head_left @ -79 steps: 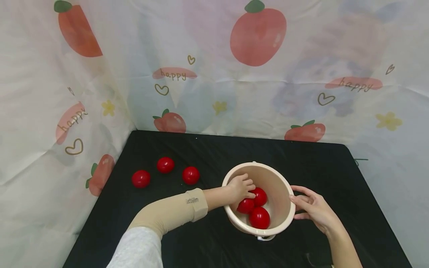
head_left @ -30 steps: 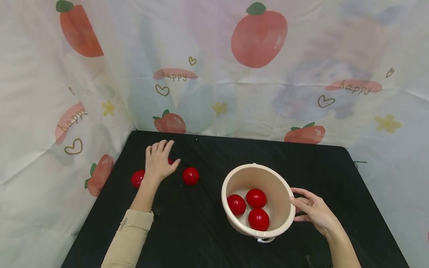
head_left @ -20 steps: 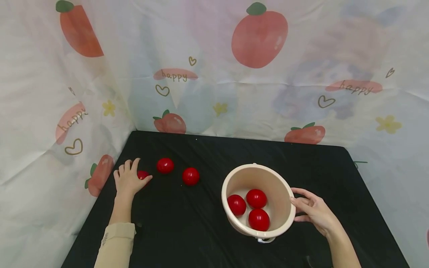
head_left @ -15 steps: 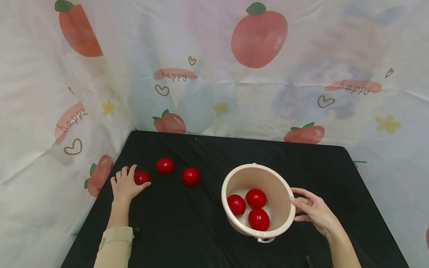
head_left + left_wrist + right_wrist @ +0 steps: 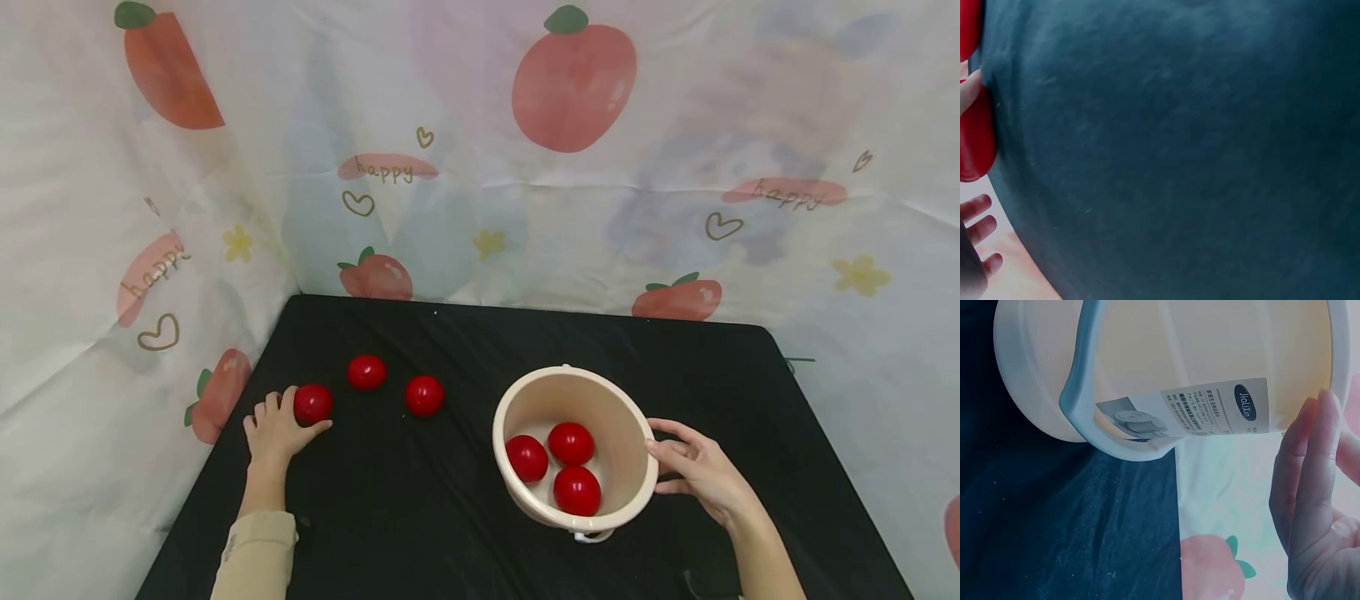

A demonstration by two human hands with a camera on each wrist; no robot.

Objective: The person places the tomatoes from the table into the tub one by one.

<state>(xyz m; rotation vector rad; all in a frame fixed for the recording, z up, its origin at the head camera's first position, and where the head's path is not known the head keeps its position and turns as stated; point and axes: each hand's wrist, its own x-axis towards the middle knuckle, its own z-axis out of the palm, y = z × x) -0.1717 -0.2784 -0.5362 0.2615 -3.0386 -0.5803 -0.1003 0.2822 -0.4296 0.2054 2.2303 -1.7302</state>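
My left hand (image 5: 277,429) is low at the far left, its thumb and index finger around a glossy red ball (image 5: 312,406) on the black tabletop. In the left wrist view the thumb overlaps that ball (image 5: 975,140), and the other fingers are spread below it. My right hand (image 5: 701,468) pinches the right rim of a cream bucket (image 5: 510,487), which leans so its inside shows. Three red balls lie in its bottom, one being the front ball (image 5: 577,492). The right wrist view shows fingertips at the rim and a printed label (image 5: 1210,412).
Two more red balls, a farther ball (image 5: 367,372) and a nearer ball (image 5: 424,396), lie on the black table (image 5: 390,517) between my left hand and the bucket. A fruit-printed cloth (image 5: 465,108) rises behind the table and along its left side.
My left hand has left the bucket, passed over the middle ball and settled lower around the leftmost ball. One ball in the bucket shifted left. My right hand keeps its grip on the rim.
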